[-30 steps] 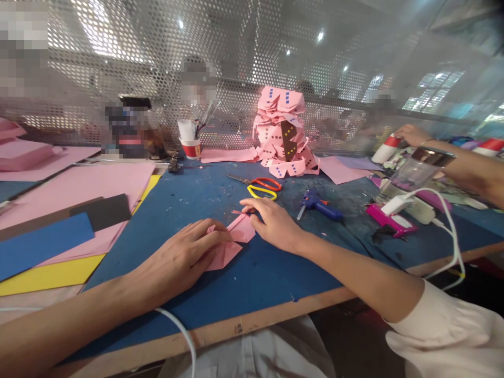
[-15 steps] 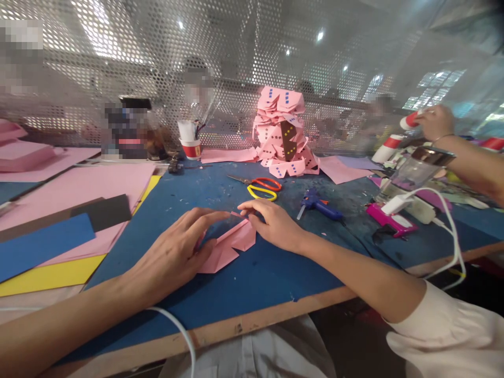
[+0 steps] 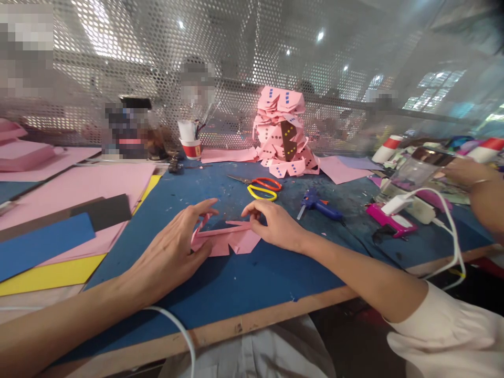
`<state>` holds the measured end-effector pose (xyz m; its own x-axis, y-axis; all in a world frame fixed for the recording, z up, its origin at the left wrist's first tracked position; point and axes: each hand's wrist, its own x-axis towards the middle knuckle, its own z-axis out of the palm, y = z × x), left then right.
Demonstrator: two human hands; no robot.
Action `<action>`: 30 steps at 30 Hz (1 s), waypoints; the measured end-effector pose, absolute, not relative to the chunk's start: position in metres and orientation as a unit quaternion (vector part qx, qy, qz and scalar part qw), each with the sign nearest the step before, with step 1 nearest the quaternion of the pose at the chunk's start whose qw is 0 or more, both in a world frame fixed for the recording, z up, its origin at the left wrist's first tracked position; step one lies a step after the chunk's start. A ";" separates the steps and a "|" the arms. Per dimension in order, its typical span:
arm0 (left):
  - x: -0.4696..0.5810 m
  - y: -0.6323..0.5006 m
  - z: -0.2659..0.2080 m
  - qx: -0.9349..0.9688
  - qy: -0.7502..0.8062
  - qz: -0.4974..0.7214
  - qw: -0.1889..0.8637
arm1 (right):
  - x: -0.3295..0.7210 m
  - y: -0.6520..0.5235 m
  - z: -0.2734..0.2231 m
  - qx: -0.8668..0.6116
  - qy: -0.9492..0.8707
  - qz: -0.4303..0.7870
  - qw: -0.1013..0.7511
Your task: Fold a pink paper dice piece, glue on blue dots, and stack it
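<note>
Left hand (image 3: pixel 167 249): thumb and fingers curved apart about the left end of the folded pink paper (image 3: pixel 242 240); whether they grip it cannot be told. Right hand (image 3: pixel 277 227): thumb and fingertips pinching the paper's right end. The paper lies between both hands over the blue tabletop (image 3: pixel 252 283), notched edge facing the person. Beyond the right fingertips: scissors (image 3: pixel 250 182). Farther back: a pink paper stack (image 3: pixel 271 131).
</note>
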<state>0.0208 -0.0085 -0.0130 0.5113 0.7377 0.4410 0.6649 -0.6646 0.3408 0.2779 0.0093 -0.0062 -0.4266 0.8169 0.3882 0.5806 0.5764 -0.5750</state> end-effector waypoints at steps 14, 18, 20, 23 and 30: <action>0.021 -0.012 -0.007 0.938 0.248 0.242 0.009 | 0.279 0.004 -0.005 -0.479 -0.800 0.208 0.294; 0.022 -0.009 -0.010 0.939 0.262 0.220 0.038 | 0.279 0.001 -0.001 -0.476 -0.800 0.220 0.290; 0.022 -0.008 -0.010 0.937 0.269 0.214 0.059 | 0.279 0.001 0.001 -0.468 -0.803 0.230 0.289; 0.021 -0.006 -0.011 0.935 0.273 0.212 0.086 | 0.280 0.000 0.001 -0.461 -0.802 0.249 0.287; 0.020 -0.006 -0.011 0.935 0.270 0.210 0.092 | 0.278 -0.002 0.005 -0.453 -0.786 0.307 0.288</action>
